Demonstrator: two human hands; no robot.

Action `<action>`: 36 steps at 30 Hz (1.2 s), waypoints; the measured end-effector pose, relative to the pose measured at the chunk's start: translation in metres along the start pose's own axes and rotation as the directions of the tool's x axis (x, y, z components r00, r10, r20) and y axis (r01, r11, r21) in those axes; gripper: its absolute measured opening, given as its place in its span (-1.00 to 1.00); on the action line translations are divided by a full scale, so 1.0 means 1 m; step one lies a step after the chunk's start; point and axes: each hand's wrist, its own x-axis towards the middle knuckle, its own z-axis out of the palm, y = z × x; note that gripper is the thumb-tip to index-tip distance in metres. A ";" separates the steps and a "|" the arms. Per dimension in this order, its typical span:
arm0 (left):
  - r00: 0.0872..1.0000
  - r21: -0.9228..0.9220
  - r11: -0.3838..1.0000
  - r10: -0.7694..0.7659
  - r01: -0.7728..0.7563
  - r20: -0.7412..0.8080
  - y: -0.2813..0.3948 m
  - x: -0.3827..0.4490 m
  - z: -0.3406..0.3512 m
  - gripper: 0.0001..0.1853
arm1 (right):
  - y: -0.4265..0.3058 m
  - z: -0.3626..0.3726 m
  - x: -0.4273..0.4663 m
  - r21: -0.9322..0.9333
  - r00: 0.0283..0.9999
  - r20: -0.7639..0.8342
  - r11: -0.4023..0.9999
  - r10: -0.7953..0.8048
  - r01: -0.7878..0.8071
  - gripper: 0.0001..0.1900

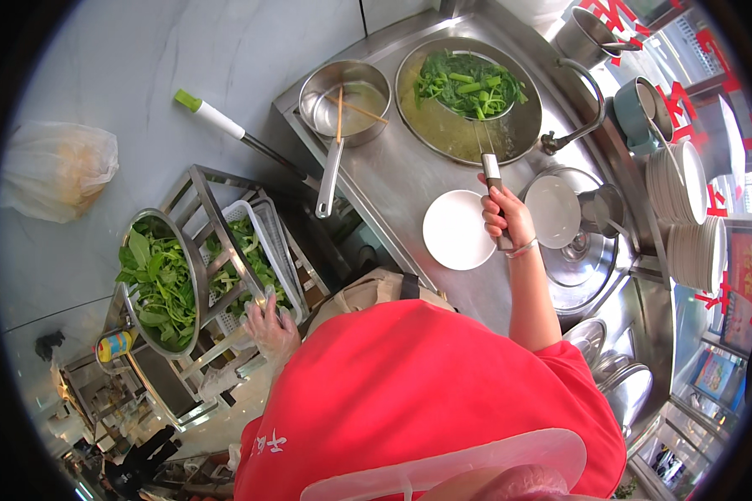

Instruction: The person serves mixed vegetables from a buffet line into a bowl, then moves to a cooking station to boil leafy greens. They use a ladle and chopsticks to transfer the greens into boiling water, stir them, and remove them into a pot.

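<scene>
My right hand (506, 216) grips the dark handle of a metal strainer (490, 164). The strainer's basket, heaped with green leafy vegetables (470, 84), is over a wide round pot (407, 106) of yellowish liquid set into the steel counter. Whether the basket touches the liquid is hard to tell. A white plate (457, 230) lies just left of that hand. My left hand (272, 329) wears a clear plastic glove, fingers apart and holding nothing. It is beside the metal rack (229, 247), near a white plastic basket (291, 294) of raw greens; contact with the rack is unclear.
A saucepan (316, 116) with chopsticks (340, 109) stands left of the pot. A steel bowl (194, 300) of raw leaves sits on the rack. Rightward are a faucet (592, 119), a pot lid (586, 275), a white bowl (553, 210) and stacked plates (677, 181). Someone in dark clothes (135, 466) is far behind.
</scene>
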 end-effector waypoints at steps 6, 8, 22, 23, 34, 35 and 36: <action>0.977 -0.149 0.966 0.201 -0.210 -0.073 0.037 0.018 -0.045 -0.41 | -0.030 0.036 -0.027 -0.135 0.994 0.045 0.985 -0.097 0.102 -0.58; 0.948 -0.235 0.918 0.306 -0.319 -0.089 0.063 0.037 -0.066 -0.46 | -0.038 0.050 -0.036 -0.159 0.989 0.050 0.976 -0.142 0.148 -0.56; 0.941 -0.209 0.946 0.286 -0.247 0.183 0.253 0.328 -0.042 -0.46 | -0.052 0.101 -0.070 -0.257 0.950 0.077 0.914 -0.303 0.313 -0.48; 0.934 -0.143 0.957 0.278 -0.251 0.222 0.259 0.335 -0.031 -0.44 | -0.045 0.096 -0.066 -0.221 0.958 0.065 0.933 -0.278 0.286 -0.51; 0.840 -0.323 0.941 0.253 -0.099 0.481 0.268 0.391 0.072 -0.46 | 0.016 0.043 -0.027 -0.128 0.987 -0.162 0.992 0.000 -0.021 -0.59; 0.853 -0.364 0.928 0.251 -0.078 0.457 0.268 0.392 0.080 -0.47 | 0.017 0.043 -0.027 -0.152 0.982 -0.190 0.988 0.006 -0.036 -0.59; 0.872 -0.410 0.910 0.251 -0.065 0.420 0.269 0.393 0.088 -0.48 | 0.016 0.043 -0.028 -0.148 0.983 -0.183 0.989 -0.004 -0.023 -0.59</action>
